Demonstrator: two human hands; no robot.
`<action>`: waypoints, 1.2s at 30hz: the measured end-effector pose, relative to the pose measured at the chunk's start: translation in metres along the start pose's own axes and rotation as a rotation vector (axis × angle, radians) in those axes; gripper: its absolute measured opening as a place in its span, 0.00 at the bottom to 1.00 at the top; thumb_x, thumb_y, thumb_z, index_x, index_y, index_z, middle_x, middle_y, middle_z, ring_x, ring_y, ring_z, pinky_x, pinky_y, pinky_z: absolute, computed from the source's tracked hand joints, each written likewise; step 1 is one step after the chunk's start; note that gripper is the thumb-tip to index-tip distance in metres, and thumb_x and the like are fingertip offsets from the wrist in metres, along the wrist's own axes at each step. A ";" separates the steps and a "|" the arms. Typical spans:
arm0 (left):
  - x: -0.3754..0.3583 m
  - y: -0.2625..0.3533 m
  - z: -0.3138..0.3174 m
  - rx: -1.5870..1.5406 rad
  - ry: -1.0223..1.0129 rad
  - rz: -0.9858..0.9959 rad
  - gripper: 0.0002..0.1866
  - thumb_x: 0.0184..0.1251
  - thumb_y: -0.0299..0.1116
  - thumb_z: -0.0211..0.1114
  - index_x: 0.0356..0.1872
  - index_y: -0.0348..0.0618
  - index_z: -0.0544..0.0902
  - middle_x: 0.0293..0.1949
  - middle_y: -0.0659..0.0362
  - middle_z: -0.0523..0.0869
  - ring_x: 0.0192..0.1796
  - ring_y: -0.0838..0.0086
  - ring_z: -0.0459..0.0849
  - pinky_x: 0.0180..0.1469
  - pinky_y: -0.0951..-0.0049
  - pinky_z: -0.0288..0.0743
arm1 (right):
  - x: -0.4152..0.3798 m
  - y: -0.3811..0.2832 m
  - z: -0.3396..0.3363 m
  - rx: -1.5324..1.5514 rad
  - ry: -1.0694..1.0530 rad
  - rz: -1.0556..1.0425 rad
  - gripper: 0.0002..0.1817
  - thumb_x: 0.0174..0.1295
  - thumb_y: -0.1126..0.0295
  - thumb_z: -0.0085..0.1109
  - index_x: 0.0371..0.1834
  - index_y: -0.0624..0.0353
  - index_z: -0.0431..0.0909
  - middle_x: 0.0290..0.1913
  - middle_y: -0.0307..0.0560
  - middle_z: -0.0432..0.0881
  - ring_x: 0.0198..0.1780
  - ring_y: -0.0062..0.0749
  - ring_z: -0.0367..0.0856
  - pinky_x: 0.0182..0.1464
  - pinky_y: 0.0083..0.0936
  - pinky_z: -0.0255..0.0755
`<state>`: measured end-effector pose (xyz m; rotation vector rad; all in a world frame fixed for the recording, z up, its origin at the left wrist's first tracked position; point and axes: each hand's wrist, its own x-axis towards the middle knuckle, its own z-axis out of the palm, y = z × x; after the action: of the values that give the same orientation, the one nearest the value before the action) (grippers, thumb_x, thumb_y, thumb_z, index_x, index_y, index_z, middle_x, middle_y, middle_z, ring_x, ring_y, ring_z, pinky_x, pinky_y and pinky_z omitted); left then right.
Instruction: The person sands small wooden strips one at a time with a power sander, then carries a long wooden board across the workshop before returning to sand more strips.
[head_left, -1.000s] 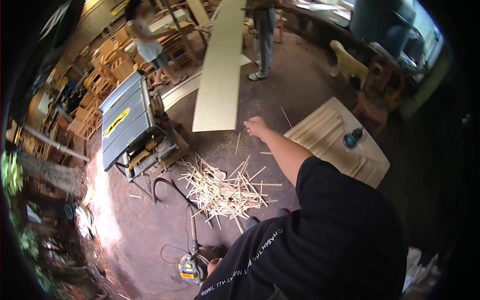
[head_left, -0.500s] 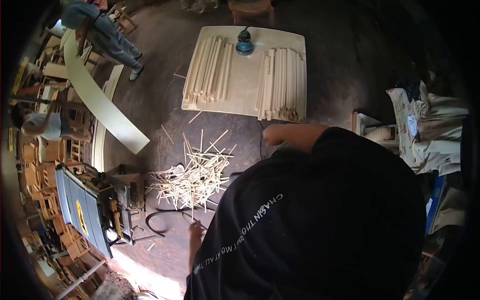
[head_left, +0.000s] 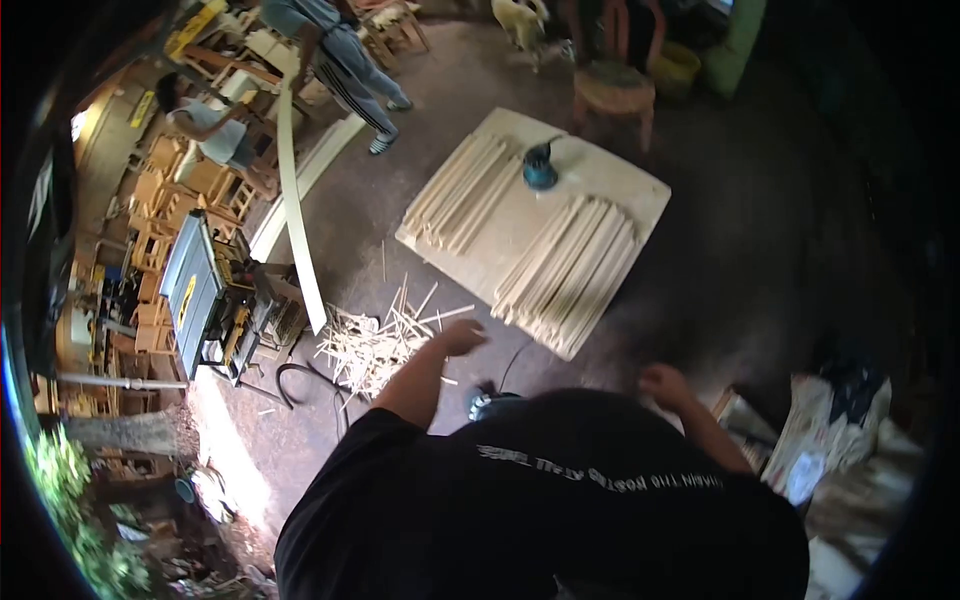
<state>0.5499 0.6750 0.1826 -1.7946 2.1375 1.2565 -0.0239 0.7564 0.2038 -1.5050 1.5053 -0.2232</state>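
Note:
My left hand hangs over the floor between the heap of thin wood offcuts and the near corner of a pale board. Its fingers are loosely stretched, and I see nothing in them. Off the board's near right side is my right hand, its fingers curled in and no object visible in it. On the board lie two bundles of wooden strips, a left stack and a right stack. A teal power sander stands between them toward the far side.
A table saw stands at left with a black hose near it. Two people are at the far left by a long pale plank. Beyond the board are a wooden chair and a dog. Cloth-covered items sit at right.
The view has turned, so the board now appears tilted and lower. My left hand has come up and forward past the offcuts; my right hand has moved rightward, away from the board's near edge.

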 end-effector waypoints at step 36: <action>0.481 0.349 -0.178 -0.591 0.386 -0.310 0.29 0.72 0.57 0.67 0.57 0.41 0.89 0.47 0.49 0.94 0.51 0.59 0.92 0.57 0.59 0.83 | 0.450 0.187 -0.547 -0.271 -0.342 -0.011 0.27 0.60 0.47 0.72 0.54 0.57 0.89 0.50 0.57 0.91 0.52 0.52 0.90 0.58 0.42 0.81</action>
<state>0.1796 0.1800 0.2248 -2.6692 1.6187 1.6825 -0.4360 0.1540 0.1422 -1.6657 1.2872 0.2324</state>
